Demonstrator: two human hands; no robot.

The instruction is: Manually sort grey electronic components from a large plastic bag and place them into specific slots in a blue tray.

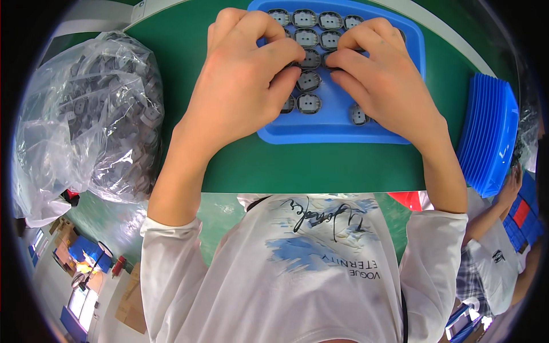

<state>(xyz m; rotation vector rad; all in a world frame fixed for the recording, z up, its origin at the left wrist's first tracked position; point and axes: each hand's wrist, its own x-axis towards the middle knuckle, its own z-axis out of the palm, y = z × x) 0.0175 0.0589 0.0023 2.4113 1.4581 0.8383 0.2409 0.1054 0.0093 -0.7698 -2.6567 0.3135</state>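
Rows of small grey rounded plastic housings [309, 103] with holes in their faces lie in a shallow blue tray [337, 136]. Over the tray's left side, my left hand [243, 77] is closed, its thumb and forefinger at the edge of one grey housing [310, 59] in the middle column. Opposite it, my right hand [380, 77] pinches another housing [328, 60], mostly covered by the fingertips. One housing [359, 115] sits apart, tilted, below my right hand. My hands hide parts of the outer columns.
A clear plastic bag [114, 114] full of similar grey pieces stands on the left of the green table [274, 168]. Stacked blue trays [489, 134] stand at the right edge. Beyond them, another person's hand [512, 183] shows.
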